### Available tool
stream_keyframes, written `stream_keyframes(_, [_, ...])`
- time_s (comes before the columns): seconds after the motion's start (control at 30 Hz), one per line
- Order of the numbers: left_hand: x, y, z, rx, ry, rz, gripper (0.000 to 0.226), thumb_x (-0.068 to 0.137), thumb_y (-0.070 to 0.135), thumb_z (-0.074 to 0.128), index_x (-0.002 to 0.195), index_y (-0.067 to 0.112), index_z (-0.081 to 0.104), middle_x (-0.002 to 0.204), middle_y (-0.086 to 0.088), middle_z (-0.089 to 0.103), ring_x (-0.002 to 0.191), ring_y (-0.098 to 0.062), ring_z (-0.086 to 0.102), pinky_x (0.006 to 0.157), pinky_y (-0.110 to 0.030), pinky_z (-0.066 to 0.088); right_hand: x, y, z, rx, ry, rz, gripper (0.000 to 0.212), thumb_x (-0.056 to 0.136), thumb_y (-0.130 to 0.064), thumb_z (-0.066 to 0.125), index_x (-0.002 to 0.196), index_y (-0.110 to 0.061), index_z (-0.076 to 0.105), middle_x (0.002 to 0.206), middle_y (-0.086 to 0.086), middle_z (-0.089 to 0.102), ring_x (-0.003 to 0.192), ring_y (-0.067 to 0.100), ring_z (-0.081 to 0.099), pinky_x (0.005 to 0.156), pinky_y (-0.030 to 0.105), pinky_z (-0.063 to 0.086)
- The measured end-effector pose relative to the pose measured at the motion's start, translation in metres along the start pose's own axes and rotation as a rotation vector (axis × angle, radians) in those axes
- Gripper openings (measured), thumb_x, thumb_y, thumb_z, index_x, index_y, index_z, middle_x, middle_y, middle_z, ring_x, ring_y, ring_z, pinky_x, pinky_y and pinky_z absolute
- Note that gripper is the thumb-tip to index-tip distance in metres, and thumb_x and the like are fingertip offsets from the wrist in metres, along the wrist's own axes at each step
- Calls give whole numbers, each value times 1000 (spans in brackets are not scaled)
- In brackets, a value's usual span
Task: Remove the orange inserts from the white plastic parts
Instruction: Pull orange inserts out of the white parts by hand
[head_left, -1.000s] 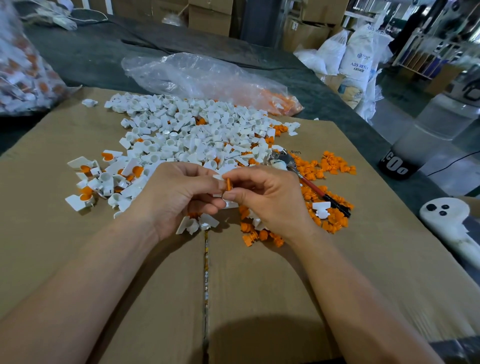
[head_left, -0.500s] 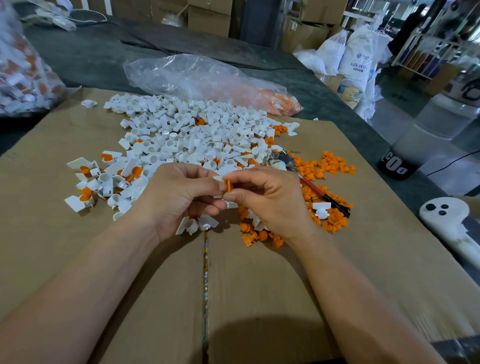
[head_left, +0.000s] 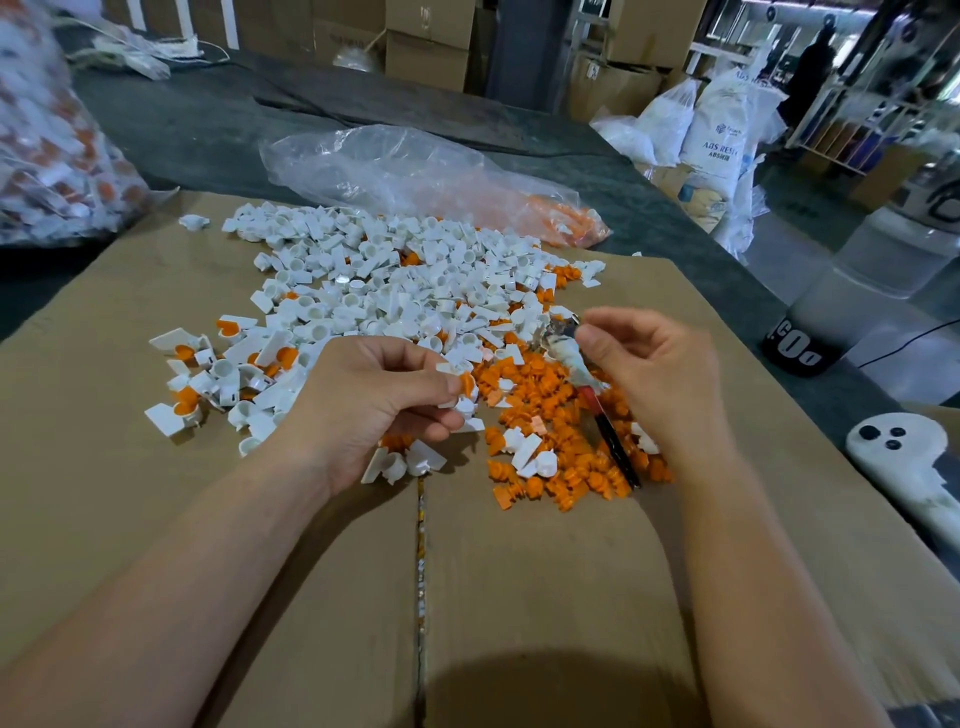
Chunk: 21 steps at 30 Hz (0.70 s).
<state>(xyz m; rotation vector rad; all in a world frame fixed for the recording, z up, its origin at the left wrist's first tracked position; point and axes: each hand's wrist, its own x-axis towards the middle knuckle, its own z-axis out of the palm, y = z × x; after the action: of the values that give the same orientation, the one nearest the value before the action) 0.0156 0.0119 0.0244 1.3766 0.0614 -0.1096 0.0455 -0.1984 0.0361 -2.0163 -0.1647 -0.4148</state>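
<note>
On a cardboard sheet (head_left: 260, 519), your job looks well along but not finished. A broad heap of emptied white plastic parts (head_left: 389, 280) spreads ahead of you, and a pile of loose orange inserts (head_left: 545, 395) lies to its right. At the left waits a smaller cluster of unprocessed parts (head_left: 208, 374) that still show orange.

Your left hand (head_left: 374, 405) grips one white part (head_left: 451, 368) between thumb and curled fingers. Its orange insert (head_left: 466, 385) shows at the thumb tip, facing your other hand.

Your right hand (head_left: 649, 369) is clear of that part, above the orange pile, with its fingers loosely curled. Its thumb tip is just beside the head of a red-and-black-handled tool (head_left: 605, 421) lying on the pile. Whether the hand pinches anything cannot be told.
</note>
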Motion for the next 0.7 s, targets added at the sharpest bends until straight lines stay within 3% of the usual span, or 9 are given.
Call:
stream_keyframes(0.1, [1,0,0,4,9,14,12,72,-9,67,65,0,61,52,-10,62,45,-16,63,41,-18,49,7,12,-18,-214,-12,122,27,79,-33,69,104,-23,67,84,-21,62,76,-8,59,63,6,43])
stream_keyframes(0.23, [0,0,0,1,3,23,11,72,-8,66,67,-1,61,52,-9,62,45,-16,63,41,-18,49,10,24,-33,-352,-131,287,54,77,-43,68,123,-18,56,119,-2,59,106,11,54,86,26,42])
stream_keyframes(0.3, [0,1,0,2,0,25,10,72,-8,67,67,-1,61,51,-9,62,46,-15,63,42,-17,49,9,25,-34,-413,-214,325,65,75,-47,67,129,-14,50,130,2,53,115,15,51,91,31,40])
stream_keyframes(0.37, [0,1,0,1,1,26,10,72,-8,66,67,-1,61,51,-8,61,46,-16,63,42,-17,49,10,23,-32,-481,-282,342,79,68,-57,63,131,-12,47,132,4,51,115,17,50,90,32,41])
stream_keyframes(0.43, [1,1,-1,4,-2,28,11,73,-8,66,66,0,60,51,-7,62,46,-16,63,42,-17,49,9,19,-28,-596,-323,348,94,54,-72,50,127,-13,50,126,3,54,102,13,50,78,29,41])
stream_keyframes(0.5, [1,0,-1,9,-7,29,11,73,-8,66,67,0,60,52,-7,62,47,-16,63,42,-17,49,8,17,-21,-706,-348,335,91,49,-80,43,112,-17,57,112,4,59,88,11,50,69,31,42])
stream_keyframes(0.57, [1,-1,-1,8,-8,30,10,73,-7,66,67,-1,61,52,-8,63,47,-16,64,42,-18,49,7,18,-14,-804,-347,327,79,57,-82,46,101,-17,58,104,4,57,94,18,52,76,37,47])
stream_keyframes(0.7, [3,-3,-2,0,-10,32,10,72,-5,67,66,1,62,53,-8,62,48,-16,64,42,-17,49,9,19,-4,-929,-333,326,85,67,-75,53,125,-14,48,133,10,45,126,28,36,98,43,35])
